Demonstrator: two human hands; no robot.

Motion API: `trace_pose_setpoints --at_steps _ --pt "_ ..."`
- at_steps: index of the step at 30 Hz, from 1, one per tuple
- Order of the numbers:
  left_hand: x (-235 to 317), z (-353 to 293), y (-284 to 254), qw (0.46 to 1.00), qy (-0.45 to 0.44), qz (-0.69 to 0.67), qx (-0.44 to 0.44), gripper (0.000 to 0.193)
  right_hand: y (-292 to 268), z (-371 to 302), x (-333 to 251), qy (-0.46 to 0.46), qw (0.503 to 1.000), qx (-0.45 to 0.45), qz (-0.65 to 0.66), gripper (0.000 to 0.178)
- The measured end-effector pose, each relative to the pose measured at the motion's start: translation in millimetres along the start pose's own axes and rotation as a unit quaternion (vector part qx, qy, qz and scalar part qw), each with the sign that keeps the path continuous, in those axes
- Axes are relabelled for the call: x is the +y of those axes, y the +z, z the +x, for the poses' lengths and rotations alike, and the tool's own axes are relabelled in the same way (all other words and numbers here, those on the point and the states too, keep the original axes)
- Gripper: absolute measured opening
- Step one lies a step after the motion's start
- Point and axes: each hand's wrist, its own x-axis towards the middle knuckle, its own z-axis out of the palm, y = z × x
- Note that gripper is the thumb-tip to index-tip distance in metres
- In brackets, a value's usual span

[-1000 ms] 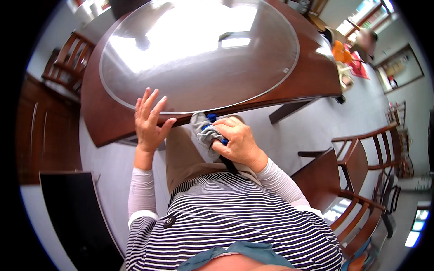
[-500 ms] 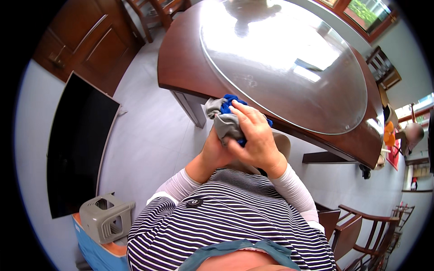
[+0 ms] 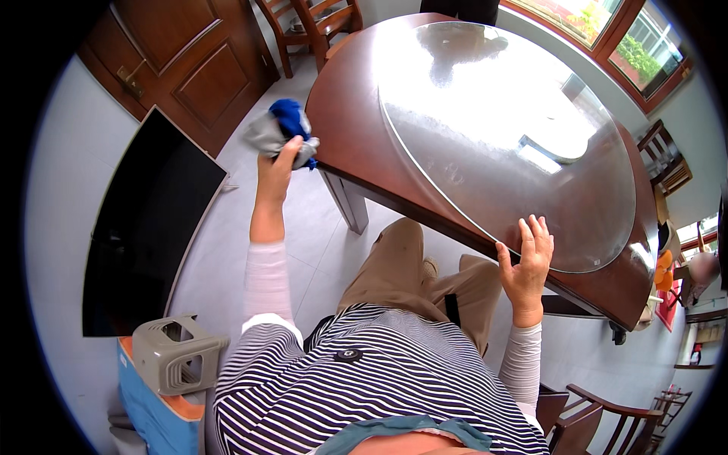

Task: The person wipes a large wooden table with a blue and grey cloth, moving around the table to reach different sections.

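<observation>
A crumpled grey and blue cloth (image 3: 288, 117) is in my left hand (image 3: 274, 176), raised beside the left edge of the dark brown table (image 3: 341, 106). The fingers are wrapped round the cloth, and part of it is blurred by motion. A round glass disc (image 3: 485, 197) lies on the tabletop, with bright window glare and a few smudges on it. My right hand (image 3: 526, 265) is at the disc's near rim, fingers stretched out and apart, holding nothing. Whether its palm presses on the glass I cannot tell.
A dark flat screen (image 3: 148, 227) leans by the left wall. Near it a grey plastic stool (image 3: 174, 356) sits on a blue and orange box (image 3: 155, 398). Wooden chairs stand at the back left (image 3: 326, 26) and lower right (image 3: 607, 413). Dark-clothed legs (image 3: 459, 9) show behind the table.
My hands were together on the cloth in front of me. The left has carried it to the left and up beside the table edge; the right has let go and moved right to the glass rim.
</observation>
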Motion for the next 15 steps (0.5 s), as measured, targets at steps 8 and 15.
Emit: trace_pose_setpoints --at_steps 8,15 --pt "-28.5 -32.0 72.5 0.798 0.309 0.459 -0.240 0.050 7.8 -3.7 -1.8 -0.002 0.999 0.027 -0.020 0.049" --pt "-50.6 54.7 64.0 0.792 0.251 0.496 -0.254 0.046 5.7 -9.8 5.0 -0.013 0.998 0.029 -0.045 0.047"
